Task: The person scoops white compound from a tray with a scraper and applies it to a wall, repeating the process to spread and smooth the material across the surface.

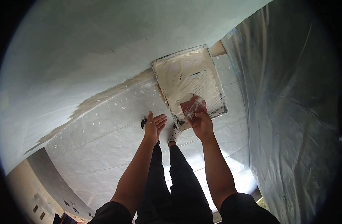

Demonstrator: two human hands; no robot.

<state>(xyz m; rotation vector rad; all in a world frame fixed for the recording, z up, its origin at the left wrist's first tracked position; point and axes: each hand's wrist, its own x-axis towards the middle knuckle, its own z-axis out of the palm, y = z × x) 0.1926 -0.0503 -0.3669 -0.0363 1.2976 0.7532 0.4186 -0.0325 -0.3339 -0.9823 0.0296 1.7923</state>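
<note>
My right hand point(203, 125) is closed around a flat reddish spreader point(192, 106) smeared with white paste. Its blade overlaps the near part of a paint tray point(216, 76), which is coated in cream-coloured paste point(178, 71) with ribs showing on the right side. To the left of the tray, my left hand point(155, 126) is held out with its fingers extended and nothing in it.
A pale plastered wall point(92, 48) rises at the left and top. Clear plastic sheeting point(290, 97) hangs along the right. My feet stand on a grey tiled floor point(115, 127) spotted with white specks, one in a dotted sock point(174, 135).
</note>
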